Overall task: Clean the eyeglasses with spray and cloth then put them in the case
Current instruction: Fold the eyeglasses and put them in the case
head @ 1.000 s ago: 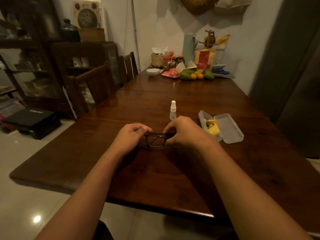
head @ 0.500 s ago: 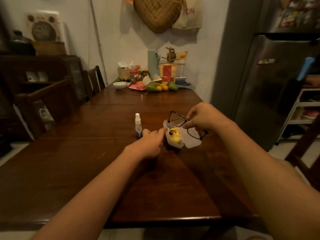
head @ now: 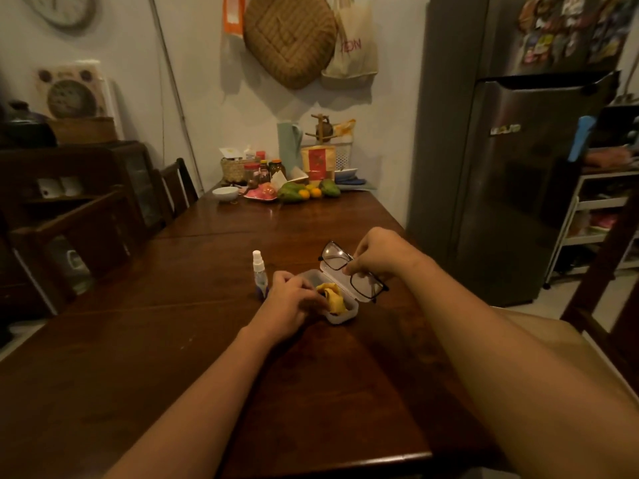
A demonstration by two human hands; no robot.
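Note:
Black-framed eyeglasses (head: 333,258) hang in the air above the open case, pinched at the bridge by my right hand (head: 378,253). The clear plastic case (head: 340,317) lies open on the dark wooden table (head: 193,340), its lid tipped back under the glasses. A crumpled yellow cloth (head: 333,299) sits inside the case. My left hand (head: 290,302) reaches into the case from the left, and its fingertips pinch the cloth. A small spray bottle (head: 259,273) with a white top stands upright just left of my left hand.
Fruit (head: 301,193), jars, a white bowl (head: 225,193) and a basket crowd the far end of the table. Wooden chairs (head: 93,229) line the left side. A grey refrigerator (head: 518,174) stands to the right, with a shelf rack beyond it.
Both hands held the glasses on the table a second ago. My right hand has since lifted them over the case, and my left hand has moved from the case's edge onto the cloth.

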